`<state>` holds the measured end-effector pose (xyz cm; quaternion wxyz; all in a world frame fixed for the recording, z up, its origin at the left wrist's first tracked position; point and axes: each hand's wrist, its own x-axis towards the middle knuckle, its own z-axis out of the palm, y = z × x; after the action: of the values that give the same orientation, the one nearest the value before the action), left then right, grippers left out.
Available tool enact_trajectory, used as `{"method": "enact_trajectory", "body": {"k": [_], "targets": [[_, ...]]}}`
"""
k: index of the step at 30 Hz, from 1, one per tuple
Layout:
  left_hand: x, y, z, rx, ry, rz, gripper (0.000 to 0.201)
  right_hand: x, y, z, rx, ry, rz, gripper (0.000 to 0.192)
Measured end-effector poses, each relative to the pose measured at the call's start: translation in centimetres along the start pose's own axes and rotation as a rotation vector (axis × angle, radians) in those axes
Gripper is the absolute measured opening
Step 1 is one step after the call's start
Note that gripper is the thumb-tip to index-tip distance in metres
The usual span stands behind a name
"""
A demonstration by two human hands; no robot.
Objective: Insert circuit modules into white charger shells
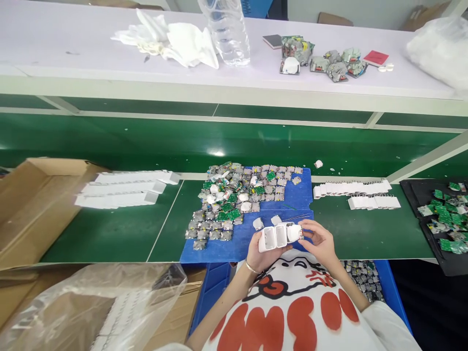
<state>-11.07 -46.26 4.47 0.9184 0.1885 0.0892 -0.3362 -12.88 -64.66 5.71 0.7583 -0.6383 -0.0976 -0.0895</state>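
A short row of open white plastic housings (269, 240) rests in my left hand (256, 256), whose fingers wrap under and around it. My right hand (321, 240) pinches a small circuit board with a white coating (294, 233) at the right end of the row, over the last housing. Whether the board sits inside that housing is hard to tell. Just beyond my hands, two small coated pieces (258, 224) lie on the blue mat (298, 195). Many grey-coated circuit boards (219, 226), mixed with green ones, cover the mat's left and middle.
Rows of white housings stand at left (120, 189) and right (353, 188). An open cardboard box (66, 168) is far left; a black tray (420, 214) of boards is far right. The shelf (91, 58) above carries a plastic bottle (230, 36), tissues and boards.
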Motion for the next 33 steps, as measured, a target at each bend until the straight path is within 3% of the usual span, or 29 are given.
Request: {"method": "enact_trajectory", "body": {"k": [6,14,16,19,24,33], "targets": [[-0.3,-0.2,-0.6,0.042,0.022,0.053,0.034,-0.4,-0.7,0.1,-0.188,-0.024,-0.067,0.029],[-0.6,0.0,0.4,0.076,-0.011,0.037,0.035,-0.1,-0.9,0.0,-0.395,-0.120,-0.099,0.039],[-0.6,0.0,0.3,0.064,-0.027,0.029,0.037,0.2,-0.9,-0.1,-0.339,-0.110,-0.037,0.040],[-0.6,-0.2,-0.1,0.057,-0.049,0.016,0.040,0.7,-0.8,0.1,-0.052,-0.107,0.155,0.050],[-0.7,-0.4,0.3,0.086,-0.063,-0.053,0.041,0.9,-0.4,1.0,0.254,-0.263,0.494,0.065],[-0.8,-0.2,0.5,-0.034,-0.111,-0.130,0.043,0.4,0.8,1.9,0.330,-0.080,0.546,0.055]]}}
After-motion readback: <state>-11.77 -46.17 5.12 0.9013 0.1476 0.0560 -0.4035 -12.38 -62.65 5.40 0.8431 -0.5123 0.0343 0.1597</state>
